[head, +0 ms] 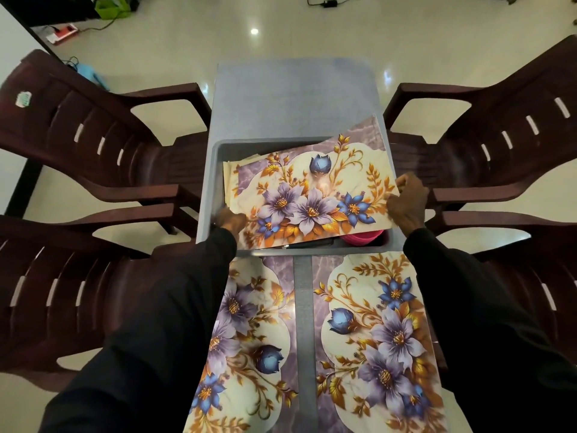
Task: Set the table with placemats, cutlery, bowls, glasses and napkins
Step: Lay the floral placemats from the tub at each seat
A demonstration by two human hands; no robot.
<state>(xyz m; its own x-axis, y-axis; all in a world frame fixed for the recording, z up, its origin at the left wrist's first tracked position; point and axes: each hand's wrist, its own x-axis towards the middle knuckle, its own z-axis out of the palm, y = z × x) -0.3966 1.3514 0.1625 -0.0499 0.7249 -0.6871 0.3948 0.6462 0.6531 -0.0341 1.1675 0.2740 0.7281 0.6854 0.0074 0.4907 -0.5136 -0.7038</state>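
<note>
A floral placemat (315, 195) is held tilted over the grey bin (215, 170) in the middle of the table. My left hand (231, 220) grips its near left corner, and my right hand (407, 201) pinches its right edge. Another mat's edge (237, 165) shows beneath it in the bin. Two matching placemats lie flat on the near part of the table, one at the left (246, 342) and one at the right (381, 339). Pink bowls (362, 237) and a dark-handled piece of cutlery (312, 244) peek out at the bin's near edge.
The narrow grey table (293, 95) runs away from me, with its far half bare. Dark brown plastic chairs stand on both sides: far left (103, 129), near left (78, 295), far right (487, 135), near right (530, 276). Cables and a green box (110, 9) lie on the floor.
</note>
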